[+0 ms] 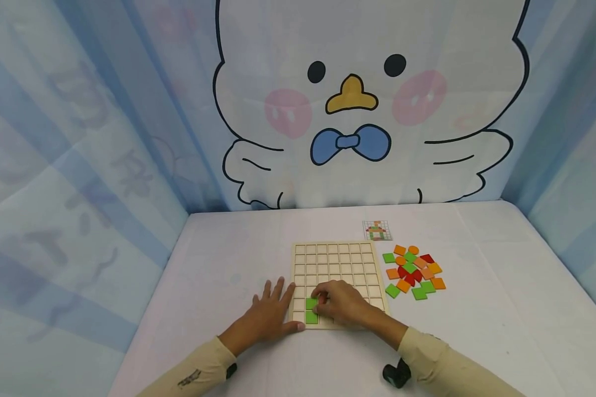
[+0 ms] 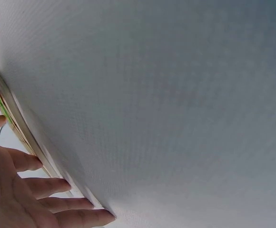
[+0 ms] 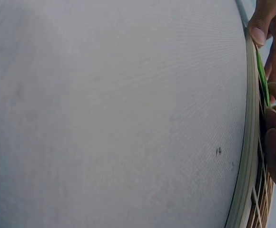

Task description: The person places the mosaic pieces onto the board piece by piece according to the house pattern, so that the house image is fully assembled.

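Note:
A pale wooden grid board [image 1: 333, 259] lies flat on the table. Two green square tiles [image 1: 311, 317] sit one behind the other in its near left cells. My right hand [image 1: 345, 302] reaches over the board's near part, thumb and fingertips pinching the farther green tile; the right wrist view shows those fingertips right at a green edge [image 3: 263, 78]. Against the board's left side rests my left hand [image 1: 265, 318], fingers spread and thumb at the near left corner. In the left wrist view its fingers [image 2: 76, 218] reach along the board's edge.
Right of the board lies a loose pile of green, orange and red tiles [image 1: 409, 268], some square, some round. A small card with a coloured grid picture [image 1: 377, 230] is behind the board. A curtain with a cartoon bird [image 1: 352, 182] hangs along the table's far edge.

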`<move>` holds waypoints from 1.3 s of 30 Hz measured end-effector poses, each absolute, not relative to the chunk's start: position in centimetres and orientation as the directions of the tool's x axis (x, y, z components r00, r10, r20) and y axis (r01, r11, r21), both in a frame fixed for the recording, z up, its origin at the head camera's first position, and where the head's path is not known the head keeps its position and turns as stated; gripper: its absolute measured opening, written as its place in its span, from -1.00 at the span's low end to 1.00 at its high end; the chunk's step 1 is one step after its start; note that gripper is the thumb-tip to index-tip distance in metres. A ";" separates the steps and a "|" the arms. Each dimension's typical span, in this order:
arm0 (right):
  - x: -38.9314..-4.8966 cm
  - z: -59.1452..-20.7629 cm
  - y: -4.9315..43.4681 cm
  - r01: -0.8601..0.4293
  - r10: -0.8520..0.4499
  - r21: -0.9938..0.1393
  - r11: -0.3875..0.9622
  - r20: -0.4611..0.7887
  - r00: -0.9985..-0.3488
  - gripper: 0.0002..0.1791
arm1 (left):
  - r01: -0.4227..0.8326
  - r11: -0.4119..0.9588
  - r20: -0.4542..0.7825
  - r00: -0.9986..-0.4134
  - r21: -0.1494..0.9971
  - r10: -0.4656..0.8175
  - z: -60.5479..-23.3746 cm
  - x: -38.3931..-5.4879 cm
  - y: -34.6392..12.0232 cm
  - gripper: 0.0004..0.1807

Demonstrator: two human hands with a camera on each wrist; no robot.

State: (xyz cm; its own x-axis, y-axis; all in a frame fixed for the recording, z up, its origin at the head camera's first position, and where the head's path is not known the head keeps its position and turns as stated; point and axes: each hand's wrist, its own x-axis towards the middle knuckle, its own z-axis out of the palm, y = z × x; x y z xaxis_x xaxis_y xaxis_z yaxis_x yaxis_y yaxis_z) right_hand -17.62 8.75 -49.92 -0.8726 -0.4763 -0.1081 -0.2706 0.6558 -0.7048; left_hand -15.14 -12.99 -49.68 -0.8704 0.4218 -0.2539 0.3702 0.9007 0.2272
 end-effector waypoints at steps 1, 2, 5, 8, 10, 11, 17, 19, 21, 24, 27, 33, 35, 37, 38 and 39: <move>-17.7 -49.9 8.7 -0.273 -0.474 -0.699 0.661 -0.106 -0.874 -0.76 | 0.371 0.900 -0.253 -0.870 0.229 0.423 -49.7 -15.1 -13.0 0.06; -17.7 -49.9 8.7 -0.275 -0.472 -0.694 0.665 -0.105 -0.876 -0.77 | 0.372 0.899 -0.251 -0.870 0.230 0.424 -49.7 -15.2 -13.0 0.06; -17.7 -49.8 8.6 -0.281 -0.468 -0.685 0.672 -0.099 -0.878 -0.79 | 0.372 0.899 -0.251 -0.870 0.231 0.424 -49.6 -15.2 -13.0 0.06; -17.6 -49.8 8.5 -0.290 -0.471 -0.684 0.669 -0.088 -0.878 -0.80 | 0.368 0.902 -0.255 -0.871 0.225 0.419 -49.5 -15.2 -13.0 0.06; -17.6 -49.7 8.5 -0.304 -0.474 -0.680 0.667 -0.073 -0.878 -0.81 | 0.365 0.905 -0.259 -0.872 0.221 0.415 -49.5 -15.2 -13.0 0.06; -17.6 -49.8 8.5 -0.310 -0.475 -0.678 0.666 -0.066 -0.877 -0.81 | 0.364 0.906 -0.261 -0.873 0.218 0.413 -49.6 -15.2 -13.0 0.06; -17.6 -49.7 8.5 -0.327 -0.473 -0.658 0.679 -0.052 -0.879 -0.81 | 0.363 0.906 -0.259 -0.873 0.220 0.412 -49.8 -15.2 -13.0 0.07; -17.6 -49.7 8.5 -0.326 -0.471 -0.651 0.685 -0.055 -0.881 -0.81 | 0.367 0.905 -0.255 -0.873 0.218 0.415 -49.8 -15.2 -13.0 0.07; -17.6 -49.6 8.5 -0.326 -0.472 -0.651 0.686 -0.057 -0.880 -0.81 | 0.371 0.904 -0.251 -0.873 0.214 0.418 -49.9 -15.2 -13.0 0.07; -17.5 -49.5 8.5 -0.321 -0.470 -0.647 0.692 -0.066 -0.880 -0.79 | 0.371 0.904 -0.250 -0.874 0.211 0.417 -49.9 -15.3 -13.0 0.07; -17.5 -49.3 8.5 -0.321 -0.472 -0.642 0.697 -0.073 -0.879 -0.77 | 0.367 0.905 -0.251 -0.875 0.214 0.414 -49.9 -15.2 -13.0 0.07; -17.7 -49.2 8.7 -0.326 -0.495 -0.641 0.695 -0.097 -0.864 -0.72 | 0.365 0.906 -0.251 -0.876 0.213 0.412 -49.8 -15.2 -13.0 0.08; -17.7 -49.1 8.9 -0.334 -0.508 -0.643 0.689 -0.100 -0.855 -0.70 | 0.367 0.906 -0.251 -0.876 0.212 0.413 -49.8 -15.2 -13.0 0.08; -17.8 -49.0 9.1 -0.347 -0.524 -0.647 0.679 -0.096 -0.846 -0.69 | 0.366 0.907 -0.254 -0.875 0.208 0.411 -49.9 -15.2 -12.9 0.08; -17.8 -48.9 9.4 -0.353 -0.532 -0.652 0.671 -0.092 -0.842 -0.70 | 0.366 0.907 -0.255 -0.875 0.208 0.411 -49.9 -15.3 -12.9 0.08; -17.8 -48.9 9.6 -0.364 -0.542 -0.656 0.661 -0.081 -0.837 -0.71 | 0.364 0.908 -0.257 -0.875 0.209 0.410 -49.9 -15.3 -12.9 0.08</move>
State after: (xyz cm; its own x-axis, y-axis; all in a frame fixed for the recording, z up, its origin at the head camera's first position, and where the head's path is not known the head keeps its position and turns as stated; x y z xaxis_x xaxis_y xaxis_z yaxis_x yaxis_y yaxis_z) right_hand -17.78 9.62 -48.92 -0.8368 -0.5416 -0.0808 -0.3644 0.6608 -0.6561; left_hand -15.30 -12.90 -49.90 -0.8755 0.4095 -0.2566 0.3636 0.9079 0.2086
